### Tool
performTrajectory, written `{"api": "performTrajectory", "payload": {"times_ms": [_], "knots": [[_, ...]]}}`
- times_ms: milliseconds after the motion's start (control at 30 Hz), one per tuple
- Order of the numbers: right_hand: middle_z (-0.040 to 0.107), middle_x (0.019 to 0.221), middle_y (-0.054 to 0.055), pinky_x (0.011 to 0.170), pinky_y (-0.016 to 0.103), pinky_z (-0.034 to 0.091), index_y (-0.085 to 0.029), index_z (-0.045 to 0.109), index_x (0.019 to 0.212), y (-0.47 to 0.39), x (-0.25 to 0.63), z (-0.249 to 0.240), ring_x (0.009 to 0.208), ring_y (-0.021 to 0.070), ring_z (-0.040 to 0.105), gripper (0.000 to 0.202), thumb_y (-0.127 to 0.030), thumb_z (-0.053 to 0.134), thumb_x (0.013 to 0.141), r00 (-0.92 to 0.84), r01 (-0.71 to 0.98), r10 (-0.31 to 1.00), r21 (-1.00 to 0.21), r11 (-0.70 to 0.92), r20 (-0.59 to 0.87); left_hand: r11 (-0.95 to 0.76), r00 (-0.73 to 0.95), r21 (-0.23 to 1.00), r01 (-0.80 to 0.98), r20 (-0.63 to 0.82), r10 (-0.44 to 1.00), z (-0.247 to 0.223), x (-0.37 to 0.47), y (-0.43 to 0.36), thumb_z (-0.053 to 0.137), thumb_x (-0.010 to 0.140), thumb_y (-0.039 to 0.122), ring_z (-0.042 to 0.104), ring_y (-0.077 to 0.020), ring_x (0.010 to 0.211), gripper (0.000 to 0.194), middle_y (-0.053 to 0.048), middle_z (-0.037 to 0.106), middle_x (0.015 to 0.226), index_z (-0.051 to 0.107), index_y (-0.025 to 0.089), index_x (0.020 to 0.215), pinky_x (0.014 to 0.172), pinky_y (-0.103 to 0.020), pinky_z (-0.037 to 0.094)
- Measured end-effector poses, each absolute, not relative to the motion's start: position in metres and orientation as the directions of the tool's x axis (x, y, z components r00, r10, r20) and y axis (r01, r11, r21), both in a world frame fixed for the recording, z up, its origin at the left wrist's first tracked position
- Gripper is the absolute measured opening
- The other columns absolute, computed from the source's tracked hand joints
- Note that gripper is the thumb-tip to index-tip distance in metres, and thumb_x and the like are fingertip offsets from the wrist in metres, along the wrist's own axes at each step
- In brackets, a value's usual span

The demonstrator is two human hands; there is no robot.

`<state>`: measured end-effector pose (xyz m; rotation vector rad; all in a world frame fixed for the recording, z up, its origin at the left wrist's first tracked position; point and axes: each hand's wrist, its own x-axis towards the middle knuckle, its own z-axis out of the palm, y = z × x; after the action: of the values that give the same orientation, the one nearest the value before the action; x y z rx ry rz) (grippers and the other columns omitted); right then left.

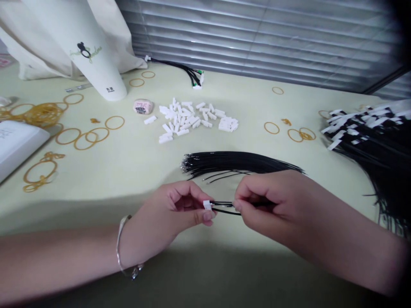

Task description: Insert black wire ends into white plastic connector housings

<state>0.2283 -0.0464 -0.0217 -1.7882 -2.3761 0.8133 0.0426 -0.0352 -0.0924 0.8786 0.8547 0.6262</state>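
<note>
Between thumb and fingers, my left hand [183,209] pinches a small white connector housing [207,205]. Black wires [223,210] run from the housing's right side toward my right hand [266,201], whose thumb and forefinger are closed on them. Its other fingers are curled, and the wires' far ends are hidden behind that hand. Just beyond both hands lies a bundle of loose black wires [237,162] with metal terminals at the left end. Farther back is a scattered pile of white connector housings [186,117].
Finished-looking black wires with white connectors [369,141] are heaped at the right. Rubber bands [41,114] lie at the left. A white tumbler [96,55], a cloth bag [35,55], a pink lump [143,107] and a wire harness [180,68] stand or lie near the blinds [257,38].
</note>
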Motion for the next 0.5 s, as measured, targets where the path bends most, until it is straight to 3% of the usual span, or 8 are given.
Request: {"api": "performTrajectory", "payload": {"times_ms": [300, 500], "knots": [[0.043, 0.049, -0.004, 0.040, 0.022, 0.021, -0.018, 0.048, 0.057, -0.0429, 0.2239, -0.0256, 0.046, 0.0071, 0.033, 0.018, -0.022, 0.045, 0.074, -0.343, 0.881, 0.893, -0.428, 0.200, -0.290, 0.508, 0.528, 0.854, -0.116, -0.380, 0.760, -0.0919, 0.0425, -0.0351, 0.073, 0.067, 0.012, 0.062, -0.0068, 0.065, 0.013, 0.002, 0.068, 0.068, 0.062, 0.013, 0.074, 0.067, -0.018, 0.050], [0.040, 0.048, -0.003, 0.041, 0.023, 0.019, -0.017, 0.042, 0.053, -0.0426, 0.2226, -0.0250, 0.046, 0.0074, 0.032, 0.023, -0.023, 0.044, 0.075, -0.350, 0.883, 0.892, -0.417, 0.213, -0.286, 0.486, 0.527, 0.870, -0.079, -0.378, 0.762, -0.0921, 0.0425, -0.0346, 0.072, 0.068, 0.012, 0.062, -0.0067, 0.064, 0.011, 0.002, 0.068, 0.067, 0.063, 0.014, 0.073, 0.065, -0.017, 0.049]]}}
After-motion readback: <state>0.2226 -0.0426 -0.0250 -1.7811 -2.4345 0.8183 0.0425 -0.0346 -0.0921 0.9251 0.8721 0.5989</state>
